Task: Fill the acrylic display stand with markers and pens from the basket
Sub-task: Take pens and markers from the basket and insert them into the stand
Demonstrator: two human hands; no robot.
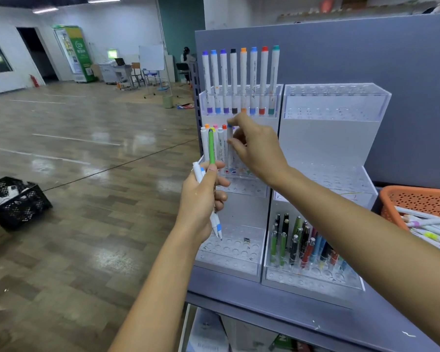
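A grey shelf (302, 308) with a grey back panel (366, 52) stands in a large room with a glossy wood-pattern floor (87, 153), a green drinks cooler (76, 54) and a whiteboard (151, 57) far back; a black crate (15, 201) sits on the floor to the left. Two clear acrylic stands are side by side on the shelf. The left stand (241, 265) has eight capped markers (243, 80) upright in its top tier and a few more in its middle tier. The right stand (335, 97) holds a cluster of pens (300, 242) in its bottom tier. An orange basket (417, 199) at the right edge of the shelf holds a pile of white markers (432, 229). The right hand (258, 148) reaches to the left stand's middle tier, its fingers pinching a blue-capped marker (229, 138) that stands upright there. The left hand (201, 199) hangs in front of the same stand, its fingers curled around a green pen (211, 148) pointing up and a couple of white markers with blue ends (217, 224) pointing down.
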